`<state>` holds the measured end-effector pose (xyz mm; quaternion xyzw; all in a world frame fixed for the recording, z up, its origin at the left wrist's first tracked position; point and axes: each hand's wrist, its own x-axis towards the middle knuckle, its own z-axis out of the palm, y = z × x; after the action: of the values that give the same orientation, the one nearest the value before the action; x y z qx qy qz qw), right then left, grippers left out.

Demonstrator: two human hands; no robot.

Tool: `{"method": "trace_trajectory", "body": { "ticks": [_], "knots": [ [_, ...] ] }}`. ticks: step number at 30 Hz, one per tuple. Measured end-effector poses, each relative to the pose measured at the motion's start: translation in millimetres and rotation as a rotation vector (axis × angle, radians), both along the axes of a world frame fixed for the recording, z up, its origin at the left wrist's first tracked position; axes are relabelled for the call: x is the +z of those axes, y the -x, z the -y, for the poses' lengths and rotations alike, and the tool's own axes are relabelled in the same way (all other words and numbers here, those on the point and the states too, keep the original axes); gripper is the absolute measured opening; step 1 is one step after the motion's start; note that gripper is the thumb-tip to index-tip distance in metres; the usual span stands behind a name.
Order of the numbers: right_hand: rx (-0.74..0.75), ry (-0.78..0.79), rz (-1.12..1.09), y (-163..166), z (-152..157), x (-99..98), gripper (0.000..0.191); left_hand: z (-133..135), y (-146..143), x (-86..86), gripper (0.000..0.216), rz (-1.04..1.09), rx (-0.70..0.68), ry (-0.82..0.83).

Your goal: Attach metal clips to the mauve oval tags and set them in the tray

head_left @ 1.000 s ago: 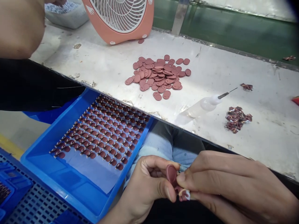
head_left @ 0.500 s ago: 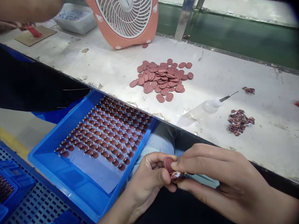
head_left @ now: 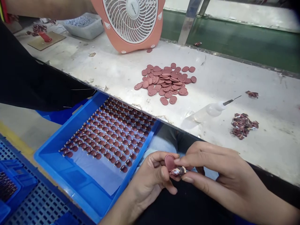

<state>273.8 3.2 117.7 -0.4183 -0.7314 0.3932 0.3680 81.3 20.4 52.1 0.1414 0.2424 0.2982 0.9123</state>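
My left hand [head_left: 153,178] and my right hand [head_left: 213,172] meet over my lap, below the table edge. Both pinch one small reddish-brown oval piece [head_left: 169,161] with a smaller dark part [head_left: 179,171] at its lower end. To their left a blue tray [head_left: 72,184] rests on my knee, lined with rows of finished reddish pieces [head_left: 110,134]. On the white table lies a heap of loose oval pieces [head_left: 166,80], a clear squeeze bottle with a needle tip [head_left: 206,112], and a small pile of dark scraps [head_left: 243,125].
A pink desk fan [head_left: 133,22] stands at the table's back. Another person's dark sleeve [head_left: 35,84] reaches in from the left. A grey bin [head_left: 82,26] and a board with a red tool [head_left: 44,39] sit far left. Blue crates [head_left: 16,193] lie bottom left.
My hands have shifted slightly up and left while still working the same oval piece. The view has tilted, showing more of the fan and the left end of the table.
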Motion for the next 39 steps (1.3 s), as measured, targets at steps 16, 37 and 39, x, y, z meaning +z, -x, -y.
{"method": "trace_trajectory", "body": {
  "ticks": [16, 37, 39],
  "knots": [
    [-0.266, -0.631, 0.322, 38.1, -2.0, -51.8, 0.028, 6.2, 2.4, 10.0, 0.026, -0.511, 0.528, -0.248],
    [-0.119, -0.558, 0.35, 27.0, 17.9, -69.5, 0.016, -2.1, 213.8, -85.1, 0.027, -2.029, 0.107, -0.347],
    [-0.123, -0.558, 0.353, 25.5, 18.5, -69.5, 0.017, -5.6, 216.6, -92.3, 0.026, -2.076, -0.036, -0.369]
  ]
}}
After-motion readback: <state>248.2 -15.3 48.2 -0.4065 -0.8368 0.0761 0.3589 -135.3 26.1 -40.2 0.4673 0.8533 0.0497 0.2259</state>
